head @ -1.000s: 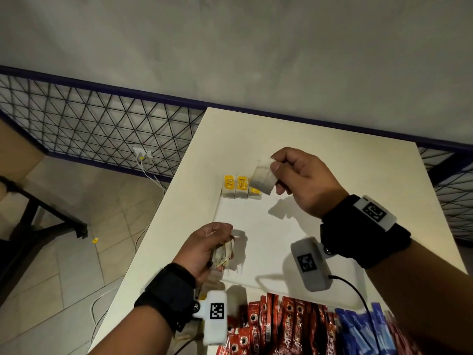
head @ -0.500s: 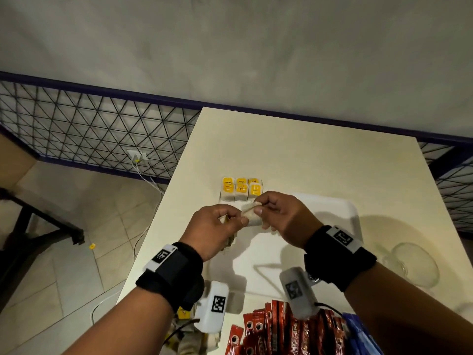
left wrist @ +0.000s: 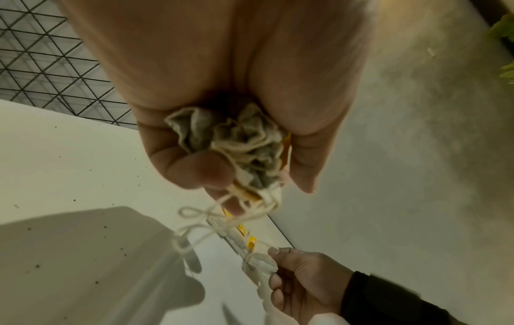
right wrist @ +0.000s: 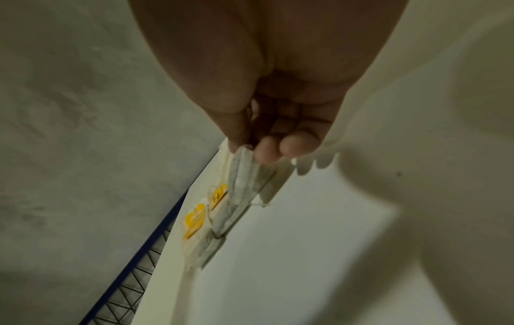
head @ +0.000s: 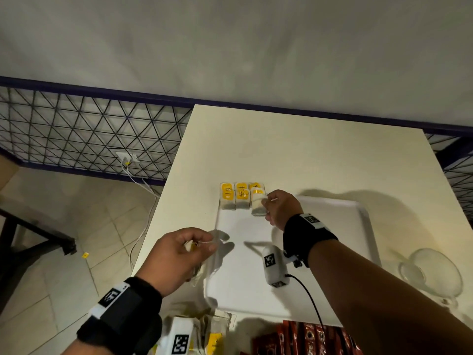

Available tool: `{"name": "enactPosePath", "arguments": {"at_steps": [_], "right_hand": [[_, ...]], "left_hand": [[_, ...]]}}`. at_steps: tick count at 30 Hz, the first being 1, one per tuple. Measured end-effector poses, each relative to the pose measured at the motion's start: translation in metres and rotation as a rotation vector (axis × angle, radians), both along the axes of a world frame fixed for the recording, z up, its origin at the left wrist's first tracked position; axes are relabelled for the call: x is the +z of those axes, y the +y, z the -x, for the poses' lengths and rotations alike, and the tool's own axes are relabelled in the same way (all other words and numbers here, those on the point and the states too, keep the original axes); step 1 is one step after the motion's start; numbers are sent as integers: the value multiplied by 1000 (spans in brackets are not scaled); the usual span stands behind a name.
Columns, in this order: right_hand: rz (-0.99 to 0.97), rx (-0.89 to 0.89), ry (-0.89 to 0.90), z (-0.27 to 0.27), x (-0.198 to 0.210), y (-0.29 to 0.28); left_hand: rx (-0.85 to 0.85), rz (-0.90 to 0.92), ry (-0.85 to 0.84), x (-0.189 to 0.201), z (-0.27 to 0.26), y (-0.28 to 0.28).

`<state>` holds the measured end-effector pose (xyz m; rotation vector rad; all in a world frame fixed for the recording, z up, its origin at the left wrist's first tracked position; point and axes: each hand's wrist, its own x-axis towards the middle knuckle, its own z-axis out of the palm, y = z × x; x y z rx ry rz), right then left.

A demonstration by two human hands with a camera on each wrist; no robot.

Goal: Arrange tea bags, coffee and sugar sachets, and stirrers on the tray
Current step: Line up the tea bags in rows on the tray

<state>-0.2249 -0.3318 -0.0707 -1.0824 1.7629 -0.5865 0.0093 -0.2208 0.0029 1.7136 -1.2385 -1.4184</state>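
- Head view, nearest edge: a pile of loose tea bags [head: 215, 331] with yellow tags lies at the bottom of the frame, next to a stack of red coffee sachets [head: 302, 339]. Both rest on the table [head: 320, 155], just outside the near rim of the tray [head: 363, 226].
- Left hand [head: 179, 254]: positioned over the near-left corner of the tray. Fingers are curled round a crumpled bundle of tea bags [left wrist: 236, 145]; the left wrist view shows the bundle packed in the palm, with strings [left wrist: 200, 220] and yellow tags trailing below the fingertips.
- Right of the tray: a clear glass cup [head: 435, 270] lies on its side on the table.
- Tray: white, rectangular, flat on the table. Its middle area is bare.
- Right hand [head: 281, 208]: reaches to the far-left corner of the tray. Thumb and fingers pinch a single tea bag [head: 258, 204]. The right wrist view shows this bag [right wrist: 244, 176] gripped at its top edge, hanging just beside the bags already placed.
- Placed row [head: 234, 196]: tea bags with yellow tags sit side by side at the far-left corner of the tray, touching one another. The held bag is at the right end of this row; contact with the tray surface cannot be confirmed.
- Beyond the table: a wire-mesh panel [head: 76, 139] with a dark blue frame and a grey wall [head: 256, 47].
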Motion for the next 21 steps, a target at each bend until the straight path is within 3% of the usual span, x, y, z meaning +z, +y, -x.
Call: {"name": "enactPosePath", "arguments": {"at_steps": [7,21], "right_hand": [[-34,41,199,-1,-4,-4],[-1,118,257,0,-5,-7]], "left_hand": [[8,-11,10,-5,-4,0],[2,-18,38,-10,-7,5]]}}
